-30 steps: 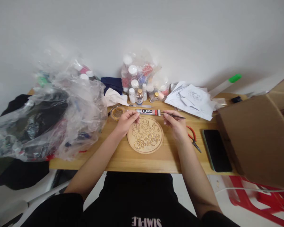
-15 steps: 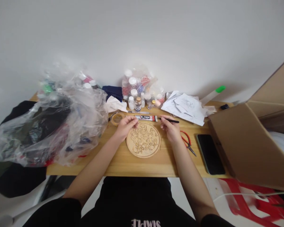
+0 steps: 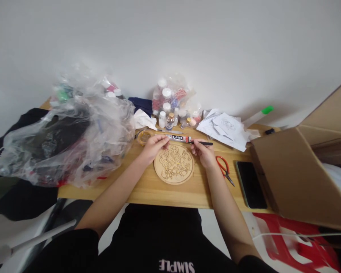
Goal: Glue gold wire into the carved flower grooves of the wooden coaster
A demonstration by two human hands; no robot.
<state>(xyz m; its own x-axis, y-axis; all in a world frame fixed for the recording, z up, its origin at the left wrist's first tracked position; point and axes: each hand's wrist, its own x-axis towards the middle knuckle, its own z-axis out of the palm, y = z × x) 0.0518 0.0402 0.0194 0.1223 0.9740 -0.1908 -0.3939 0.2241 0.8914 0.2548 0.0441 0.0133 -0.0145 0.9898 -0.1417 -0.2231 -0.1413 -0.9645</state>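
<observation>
A round wooden board (image 3: 174, 178) lies flat on the table, with a raised floral pattern in gold-coloured outline. At its upper left edge is my left hand (image 3: 155, 148), its thumb and forefinger pinched together; whatever is between them is too small to make out. My right hand (image 3: 204, 153), by the board's upper right edge, grips slim black tweezers (image 3: 206, 143) that point left. Just behind the board lies a B-7000 glue tube (image 3: 177, 138), partly covered by the fingers and the tweezers. A roll of gold-coloured wire (image 3: 143, 138) rests left of the tube.
Orange-handled pliers (image 3: 223, 165) and a phone (image 3: 251, 184) lie to the right, beside a cardboard box (image 3: 290, 170). Paper sheets (image 3: 224, 129) and several small bottles (image 3: 169, 120) stand along the back. A large plastic bag (image 3: 102, 136) fills the left side.
The camera view has shifted slightly. My hands have come a little closer together, and the tweezers' tips now overlap the tube's right end. The board stays on the table.
</observation>
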